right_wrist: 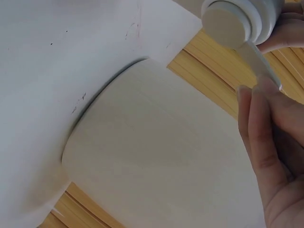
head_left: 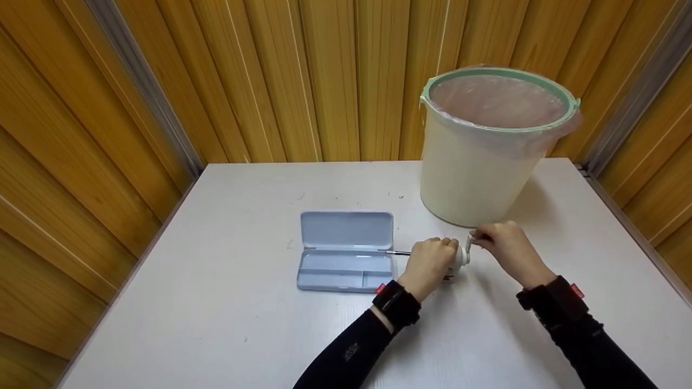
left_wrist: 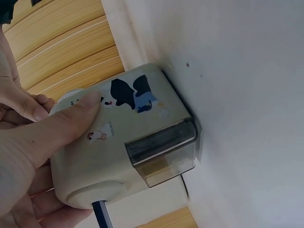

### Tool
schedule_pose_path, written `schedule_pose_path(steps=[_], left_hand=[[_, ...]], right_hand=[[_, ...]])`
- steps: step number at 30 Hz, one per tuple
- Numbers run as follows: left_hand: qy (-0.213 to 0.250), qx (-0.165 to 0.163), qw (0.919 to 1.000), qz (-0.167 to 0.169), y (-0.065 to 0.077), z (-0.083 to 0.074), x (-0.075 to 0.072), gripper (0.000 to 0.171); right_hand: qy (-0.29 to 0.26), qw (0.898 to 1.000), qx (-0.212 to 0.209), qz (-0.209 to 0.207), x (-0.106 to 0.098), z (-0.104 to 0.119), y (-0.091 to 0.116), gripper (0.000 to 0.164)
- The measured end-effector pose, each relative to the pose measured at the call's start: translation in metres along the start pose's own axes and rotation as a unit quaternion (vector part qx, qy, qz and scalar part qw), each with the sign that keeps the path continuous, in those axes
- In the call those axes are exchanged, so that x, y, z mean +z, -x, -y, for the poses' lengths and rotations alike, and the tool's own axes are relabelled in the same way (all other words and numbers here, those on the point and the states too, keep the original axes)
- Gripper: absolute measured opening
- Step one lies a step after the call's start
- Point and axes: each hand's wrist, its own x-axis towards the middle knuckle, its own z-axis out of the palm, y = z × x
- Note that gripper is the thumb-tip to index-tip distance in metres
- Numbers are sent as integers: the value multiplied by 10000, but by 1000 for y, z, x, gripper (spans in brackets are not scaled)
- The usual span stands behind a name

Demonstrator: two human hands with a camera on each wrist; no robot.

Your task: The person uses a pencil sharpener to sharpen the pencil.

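Note:
A cream pencil sharpener (left_wrist: 142,114) with small cartoon stickers and a clear shavings drawer (left_wrist: 166,161) sits on the table. My left hand (head_left: 431,263) grips its body, thumb over the stickered face. A dark pencil (head_left: 399,253) sticks out of the sharpener's left end, its outer end overlapping the pencil case in the head view. On the opposite end is the crank (right_wrist: 256,64), whose end my right hand (head_left: 508,248) pinches between thumb and fingers. Left of the hands lies an opened light-blue pencil case (head_left: 346,229) with a divided tray.
A tall cream bin (head_left: 476,173) with a green rim and pink liner stands at the table's back right, just beyond my right hand. Small dark crumbs dot the white table (head_left: 227,259). Wood-patterned walls (head_left: 324,81) rise behind and at both sides.

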Motion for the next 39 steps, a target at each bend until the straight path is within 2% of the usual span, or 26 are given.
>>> schedule_pose_path(steps=[10, 19, 26, 32, 39], left_hand=[[5, -32, 9996, -292, 1, 1, 2, 15], [127, -8, 9999, -96, 2, 2, 2, 20], [108, 17, 9999, -115, 1, 1, 1, 19], [218, 10, 9998, -36, 1, 2, 0, 19], [141, 6, 9995, -269, 1, 2, 2, 16]], right_hand=[[100, 9988, 478, -88, 15, -5, -7, 7], [165, 9982, 571, -100, 30, -12, -10, 7], [81, 9973, 594, 421, 42, -22, -10, 7], [121, 9970, 488, 587, 45, -26, -10, 10], [20, 9957, 510, 770, 45, -27, -10, 9]])
